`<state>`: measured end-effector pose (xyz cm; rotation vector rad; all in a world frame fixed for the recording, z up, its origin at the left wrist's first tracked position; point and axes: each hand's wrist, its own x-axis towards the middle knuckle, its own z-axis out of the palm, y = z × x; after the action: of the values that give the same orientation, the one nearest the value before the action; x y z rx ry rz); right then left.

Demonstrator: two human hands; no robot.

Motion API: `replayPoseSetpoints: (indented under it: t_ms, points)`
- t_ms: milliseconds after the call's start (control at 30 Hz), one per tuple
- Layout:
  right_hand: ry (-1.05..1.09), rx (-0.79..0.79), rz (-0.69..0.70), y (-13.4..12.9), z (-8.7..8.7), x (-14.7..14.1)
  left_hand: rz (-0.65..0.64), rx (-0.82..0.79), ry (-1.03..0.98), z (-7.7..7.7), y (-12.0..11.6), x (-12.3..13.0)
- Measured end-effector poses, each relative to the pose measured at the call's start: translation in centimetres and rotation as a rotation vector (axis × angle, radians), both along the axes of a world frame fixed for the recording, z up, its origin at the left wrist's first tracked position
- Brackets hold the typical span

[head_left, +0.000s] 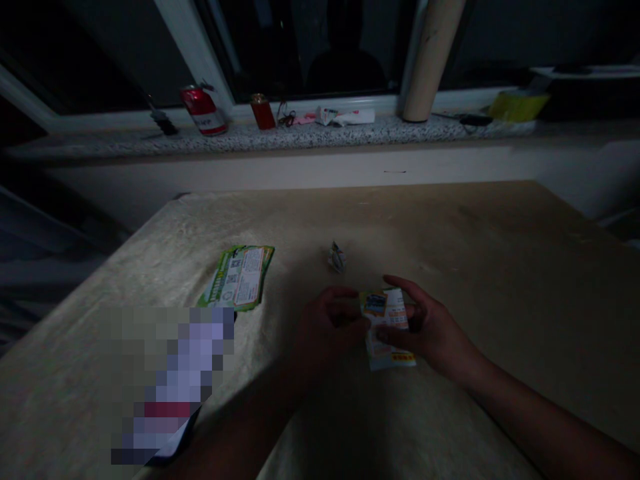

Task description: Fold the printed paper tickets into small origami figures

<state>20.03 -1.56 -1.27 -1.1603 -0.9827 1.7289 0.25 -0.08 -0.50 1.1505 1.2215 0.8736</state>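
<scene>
Paper slip (394, 311): I'm seeing pale print, an orange-framed picture and a yellow strip showing.
Grip: left hand (330, 325) and right hand (433, 328) are pinching its sides.

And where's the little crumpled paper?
In the head view, the crumpled paper lies near the middle of the table, just beyond the left hand and to the right of the green stack.

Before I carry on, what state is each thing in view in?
White rectangular printed paper: held, print facing up.
Bare left hand: pinching its left edge.
Bare right hand: gripping its right side.
Green printed paper leaflets: stacked, lying flat.
Small multicoloured paper piece: creased, touched by neither hand.
Red metal can: upright.
Red gold-topped jar: upright.
Pixelated long object: cannot tell.
</scene>
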Motion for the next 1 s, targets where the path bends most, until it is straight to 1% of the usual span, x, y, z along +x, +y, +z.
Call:
replayPoseSetpoints:
  t_ms: [133, 200, 300, 400, 500, 567, 667, 800, 1000]
  points:
    - [-0.034, 0.019, 0.01, 0.0, 0.1, -0.2, -0.007, -0.017, 0.042, 0.2, 0.2, -0.1]
    - [-0.079, 0.078, -0.005, -0.1, -0.1, -0.2, -0.005, -0.018, 0.078, 0.4, 0.3, -0.2]
    - [-0.249, 0.27, -0.07, -0.1, -0.7, -0.1, -0.008, -0.02, 0.164, 0.7, 0.6, -0.4]
    - [-0.521, 0.476, -0.129, 0.0, -1.2, 0.4, -0.024, -0.021, 0.291, 1.0, 1.0, -0.6]
    - [-0.74, 0.607, -0.137, 0.1, -1.2, 0.6, -0.047, 0.006, 0.427, 1.0, 1.3, -0.8]
    - [-0.828, 0.684, -0.139, 0.2, -1.1, 0.5, -0.069, 0.027, 0.472, 0.9, 1.4, -0.8]
    - [-0.89, 0.752, -0.097, 0.3, -1.0, 0.2, -0.12, 0.039, 0.48, 0.7, 1.4, -0.6]
    - [-0.916, 0.784, -0.027, 0.3, -0.9, 0.0, -0.213, 0.041, 0.488, 0.6, 1.1, -0.1]
    - [-0.93, 0.82, 0.035, 0.3, -0.7, -0.1, -0.248, 0.102, 0.549, 0.2, 1.1, -0.1]
